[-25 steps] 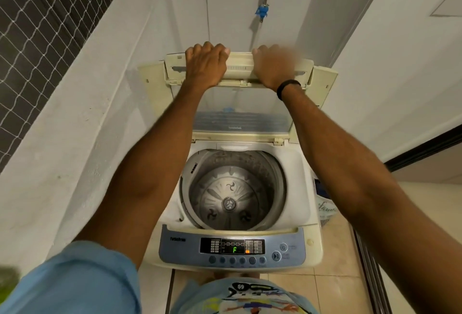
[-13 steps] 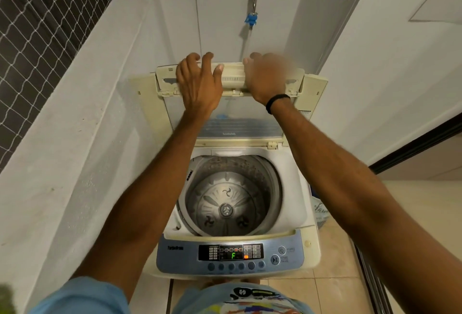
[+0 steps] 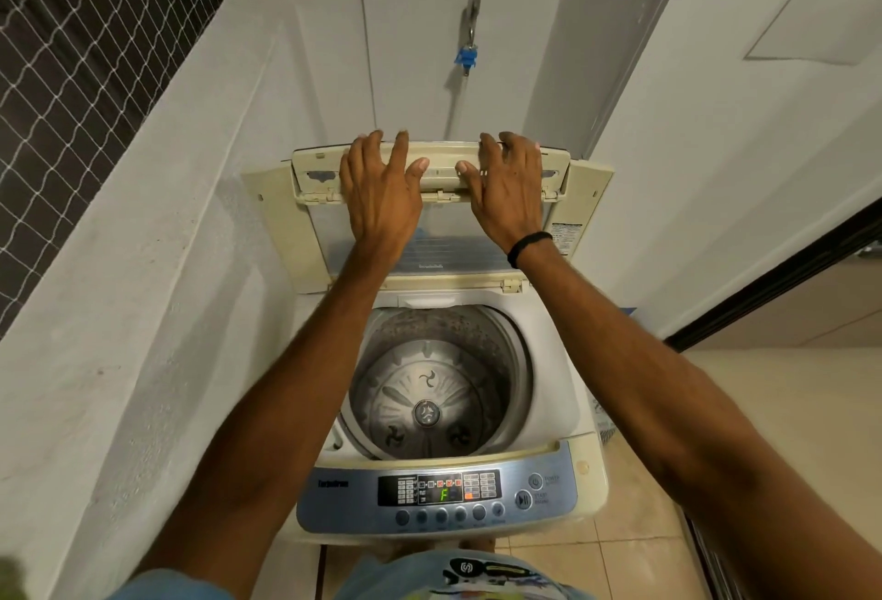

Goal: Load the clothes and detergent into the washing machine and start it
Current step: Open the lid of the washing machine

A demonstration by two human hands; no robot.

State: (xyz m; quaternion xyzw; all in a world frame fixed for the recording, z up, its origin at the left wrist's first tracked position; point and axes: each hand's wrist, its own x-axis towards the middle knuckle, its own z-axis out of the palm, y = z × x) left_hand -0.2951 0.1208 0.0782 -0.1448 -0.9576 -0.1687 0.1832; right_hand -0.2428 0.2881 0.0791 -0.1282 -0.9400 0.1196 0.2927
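A cream top-loading washing machine (image 3: pixel 575 389) stands in front of me with its folding lid (image 3: pixel 444 255) raised against the wall. The steel drum (image 3: pixel 429 389) holds no laundry. On the blue control panel (image 3: pixel 334 504) a green "F" is lit. My left hand (image 3: pixel 382 198) and my right hand (image 3: pixel 508 198) lie flat on the lid's upper panel, fingers spread and fingertips at its top edge. A black band circles my right wrist. No clothes or detergent are in view.
A tap with a blue fitting (image 3: pixel 467 55) is on the wall above the machine. A white ledge and a netted window (image 3: pixel 71 74) are close on the left. A patterned bag (image 3: pixel 603 423) is wedged to the machine's right, beside a dark door frame (image 3: pixel 763 284).
Both hands have loosened from curled over the lid's top edge to lying flat with fingers spread. The lid stays raised and the camera has tilted slightly.
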